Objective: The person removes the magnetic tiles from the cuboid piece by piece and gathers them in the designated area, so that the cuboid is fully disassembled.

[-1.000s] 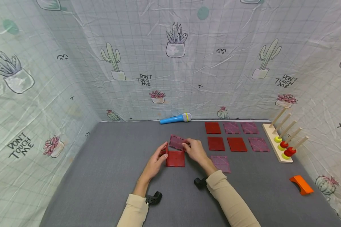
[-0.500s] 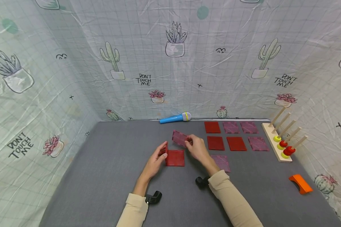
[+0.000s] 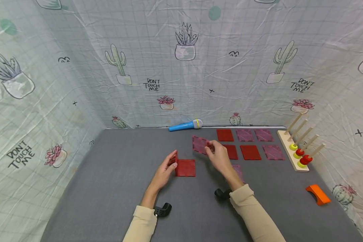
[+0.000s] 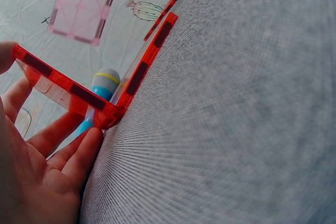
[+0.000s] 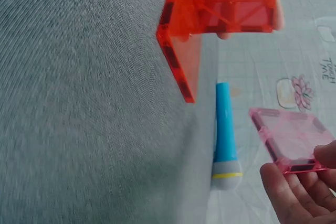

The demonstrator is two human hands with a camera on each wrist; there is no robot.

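A flat red magnetic tile (image 3: 186, 168) lies on the grey table. Along its left edge stands an upright red magnetic tile (image 4: 65, 88), the two edges meeting at a corner. My left hand (image 3: 162, 173) holds the upright tile from the left, thumb at its top edge and fingers against its outer face. To the right and farther back, my right hand (image 3: 220, 157) pinches a pink magnetic tile (image 3: 200, 145) by its right side, thumb on one face and fingers on the other. In the right wrist view that tile (image 5: 291, 137) is tilted and apart from the red pair.
Several red tiles (image 3: 250, 152) and pink tiles (image 3: 273, 152) lie flat at the right, some partly behind my right hand and forearm. A blue toy microphone (image 3: 184, 126) lies at the back edge. A wooden peg board with rings (image 3: 293, 151) and an orange arch block (image 3: 318, 194) stand far right.
My right hand has moved right and slightly back, carrying the pink tile away from the red pair, where it was close to the flat tile's far edge. My left hand stays put.
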